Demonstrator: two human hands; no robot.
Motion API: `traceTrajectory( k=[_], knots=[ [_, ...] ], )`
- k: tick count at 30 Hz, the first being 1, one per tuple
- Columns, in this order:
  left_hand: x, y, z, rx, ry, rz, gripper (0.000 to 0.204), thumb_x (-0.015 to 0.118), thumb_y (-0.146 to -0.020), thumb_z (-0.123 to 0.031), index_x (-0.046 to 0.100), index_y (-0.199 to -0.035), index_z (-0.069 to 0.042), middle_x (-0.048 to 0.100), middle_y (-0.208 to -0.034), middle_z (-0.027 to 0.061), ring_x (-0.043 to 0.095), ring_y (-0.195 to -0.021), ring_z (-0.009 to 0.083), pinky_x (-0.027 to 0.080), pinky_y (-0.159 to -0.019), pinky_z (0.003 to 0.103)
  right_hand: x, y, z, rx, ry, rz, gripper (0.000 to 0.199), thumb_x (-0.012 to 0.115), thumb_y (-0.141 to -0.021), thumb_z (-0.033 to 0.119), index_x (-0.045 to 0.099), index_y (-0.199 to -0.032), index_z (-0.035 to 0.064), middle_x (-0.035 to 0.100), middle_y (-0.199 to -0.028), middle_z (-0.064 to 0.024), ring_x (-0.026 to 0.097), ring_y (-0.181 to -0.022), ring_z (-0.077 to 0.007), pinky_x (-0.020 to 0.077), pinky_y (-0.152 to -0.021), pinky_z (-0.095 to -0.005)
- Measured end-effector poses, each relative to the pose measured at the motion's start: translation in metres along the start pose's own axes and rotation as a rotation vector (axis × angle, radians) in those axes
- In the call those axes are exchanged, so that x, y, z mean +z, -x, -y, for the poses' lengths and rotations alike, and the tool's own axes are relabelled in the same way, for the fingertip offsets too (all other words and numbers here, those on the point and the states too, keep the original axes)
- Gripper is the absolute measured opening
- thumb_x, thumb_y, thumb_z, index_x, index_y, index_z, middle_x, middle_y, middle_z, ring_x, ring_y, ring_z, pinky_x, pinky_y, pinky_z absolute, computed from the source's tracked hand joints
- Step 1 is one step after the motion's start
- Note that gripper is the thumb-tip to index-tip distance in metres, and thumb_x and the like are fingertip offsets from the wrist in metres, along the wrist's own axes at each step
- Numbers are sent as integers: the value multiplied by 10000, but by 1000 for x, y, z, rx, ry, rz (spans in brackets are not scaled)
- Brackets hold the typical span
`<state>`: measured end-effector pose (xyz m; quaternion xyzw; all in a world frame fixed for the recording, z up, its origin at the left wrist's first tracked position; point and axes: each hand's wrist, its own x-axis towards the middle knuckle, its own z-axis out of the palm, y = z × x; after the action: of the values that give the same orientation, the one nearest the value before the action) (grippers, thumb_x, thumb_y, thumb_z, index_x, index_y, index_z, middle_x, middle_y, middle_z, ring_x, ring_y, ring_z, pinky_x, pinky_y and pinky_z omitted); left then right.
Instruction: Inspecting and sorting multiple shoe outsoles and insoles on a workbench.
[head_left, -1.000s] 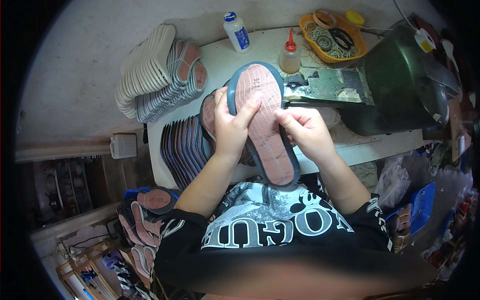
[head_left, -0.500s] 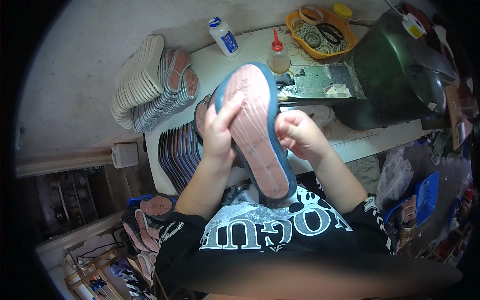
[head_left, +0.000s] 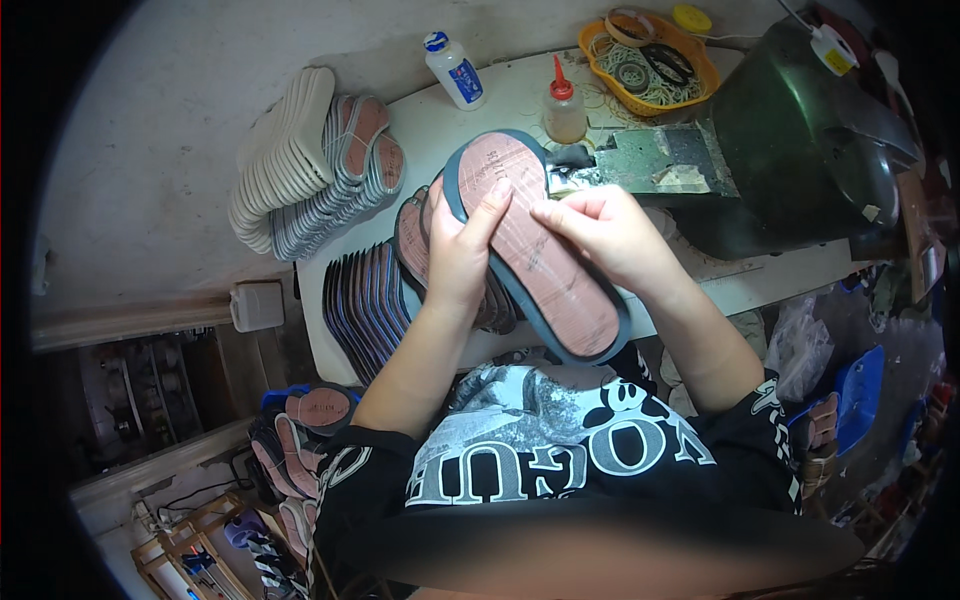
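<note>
While left hand [head_left: 462,250] grips shoe sole [head_left: 535,245], fingers flat, right hand [head_left: 605,228] pinches its edge.

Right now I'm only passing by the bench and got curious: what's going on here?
A person holds a shoe sole with a blue rim and reddish face over a white table. The left hand grips its left edge, and the right hand pinches its right edge. Stacks of soles lie at the left, a glue bottle just beyond.

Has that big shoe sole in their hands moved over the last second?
No real shift: the shoe sole stays beside the glue bottle, held by the left hand and right hand.
</note>
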<state>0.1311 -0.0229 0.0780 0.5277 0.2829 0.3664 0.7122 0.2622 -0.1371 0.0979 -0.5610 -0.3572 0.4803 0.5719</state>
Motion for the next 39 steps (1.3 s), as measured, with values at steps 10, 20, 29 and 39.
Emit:
traceTrajectory(
  k=[10,20,29,39],
  knots=[
    [-1,-25,11,8,-123,-20,413,699,-802,-205,581,-1101,55,395,-1201,118,510,-1091,202,414,-939,301,5,-2,-6,-43,13,-137,274,558,-915,175,682,-879,-66,667,-700,-56,560,-615,-56,470,-579,-246],
    [17,-39,9,-27,-63,28,299,674,-820,-178,631,-994,62,633,-936,82,613,-823,146,481,-757,264,-15,31,13,191,-101,45,271,642,-867,194,660,-942,-66,665,-781,-61,599,-668,-63,485,-600,-207],
    [20,-64,2,-132,-78,58,280,647,-843,-180,647,-1004,49,674,-904,76,631,-784,142,489,-750,265,27,51,-5,231,-586,-27,327,537,-921,229,605,-984,-85,677,-795,-181,688,-664,-218,565,-592,-286],
    [-2,-129,-30,718,-1102,182,562,713,-763,-432,608,-1141,-30,571,-1198,130,423,-1260,272,314,-1054,417,50,15,-16,160,-734,-202,355,484,-954,231,589,-1034,-99,672,-877,-205,692,-771,-242,565,-686,-311]
  ],
)
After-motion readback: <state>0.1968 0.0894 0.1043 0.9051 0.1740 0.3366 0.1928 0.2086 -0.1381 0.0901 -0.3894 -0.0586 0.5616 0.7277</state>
